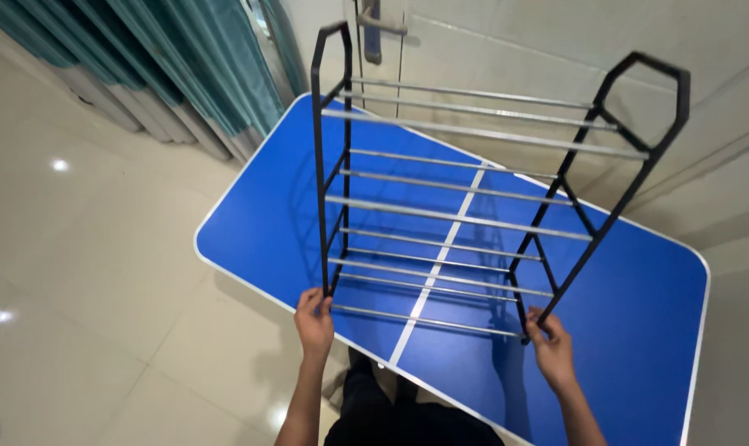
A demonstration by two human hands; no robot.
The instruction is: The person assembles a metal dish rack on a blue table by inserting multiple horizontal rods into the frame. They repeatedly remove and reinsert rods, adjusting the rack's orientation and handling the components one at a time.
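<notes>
A tall metal rack [465, 216] with black side frames and several silver rails stands upright on a blue folding table [259, 223]. My left hand [314, 320] grips the foot of the left black frame near the table's front edge. At the foot of the right black frame, my right hand [550, 345] holds on in the same way. Both arms reach up from the bottom of the view.
The table has a white rim and a white seam down its middle. Teal curtains [192, 58] hang at the back left. A white door with a metal handle [373, 25] is behind the rack. Glossy pale floor tiles [85, 264] surround the table.
</notes>
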